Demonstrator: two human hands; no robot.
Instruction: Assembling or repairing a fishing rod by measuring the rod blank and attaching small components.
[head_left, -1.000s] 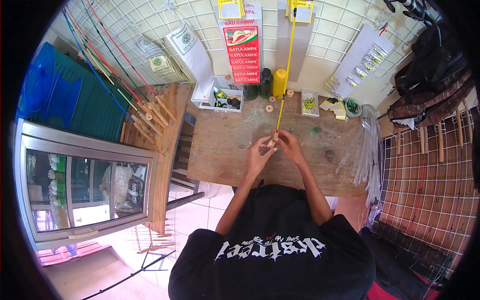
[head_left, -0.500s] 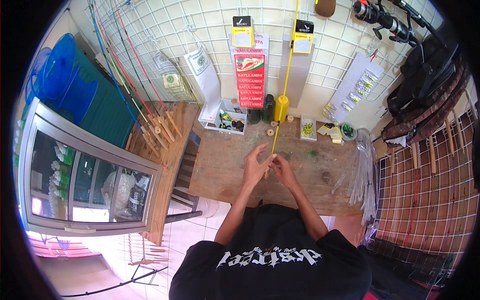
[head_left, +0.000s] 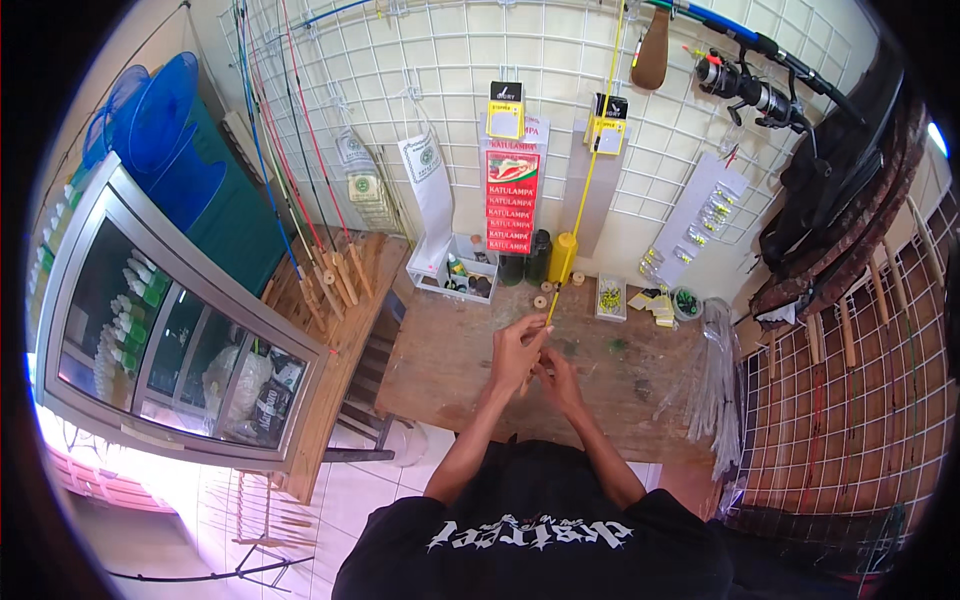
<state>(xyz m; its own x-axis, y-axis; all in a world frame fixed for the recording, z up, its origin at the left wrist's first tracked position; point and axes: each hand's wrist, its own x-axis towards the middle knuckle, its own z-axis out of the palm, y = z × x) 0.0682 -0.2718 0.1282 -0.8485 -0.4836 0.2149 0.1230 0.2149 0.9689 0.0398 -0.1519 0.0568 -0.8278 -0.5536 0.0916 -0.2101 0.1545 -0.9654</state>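
Observation:
A thin yellow fishing rod point(head_left: 582, 195) slants up from my hands toward the wall grid. My left hand point(head_left: 518, 352) is closed round its lower part, above the tabletop. Just below and to the right, my right hand point(head_left: 560, 382) has its fingertips drawn together beside the rod's butt. What those fingertips pinch is too small to make out. A short tan piece of the handle point(head_left: 525, 386) shows under my left hand. Beyond the hands, small round wooden pieces point(head_left: 540, 301) lie on the wooden table point(head_left: 460, 350), near a yellow bottle-like container point(head_left: 562, 262).
A white box of small bottles point(head_left: 425, 281) and a small tray of yellow-green pieces point(head_left: 611, 300) stand at the back. Clear plastic sleeves point(head_left: 712, 385) hang over the right edge. Left is a glass cabinet point(head_left: 185, 340); rods with cork handles point(head_left: 340, 280) lean behind it.
My left hand has gone from spread fingers to a closed grip on the rod. My right hand has moved down slightly toward the butt. The whole view has shifted a little.

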